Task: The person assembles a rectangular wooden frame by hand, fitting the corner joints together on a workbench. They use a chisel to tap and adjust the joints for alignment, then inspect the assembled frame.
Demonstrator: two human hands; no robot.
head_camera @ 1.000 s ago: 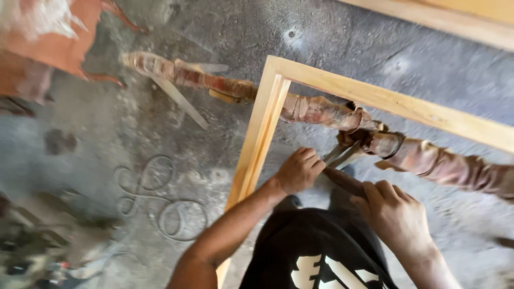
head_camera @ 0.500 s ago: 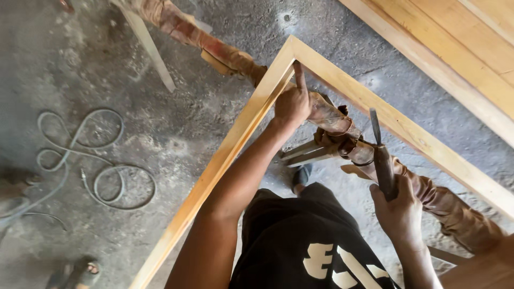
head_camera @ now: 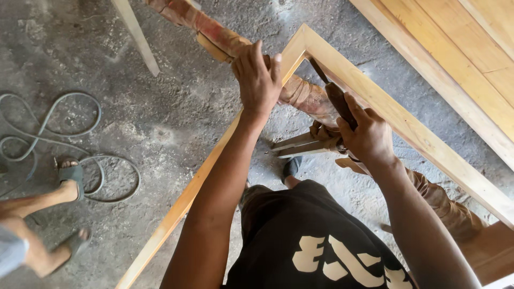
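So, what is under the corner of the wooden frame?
A rusty brown beam runs under the wooden frame corner. The left hand covers the joint there; the right hand holds a dark tool.

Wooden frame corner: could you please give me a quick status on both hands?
Left hand gripping wooden frame at corner. Right hand holding chisel inside corner. Rusty bar underneath.

hands (head_camera: 257,75) – 2 | wooden frame (head_camera: 407,128) – 1 | cable (head_camera: 59,139) – 1
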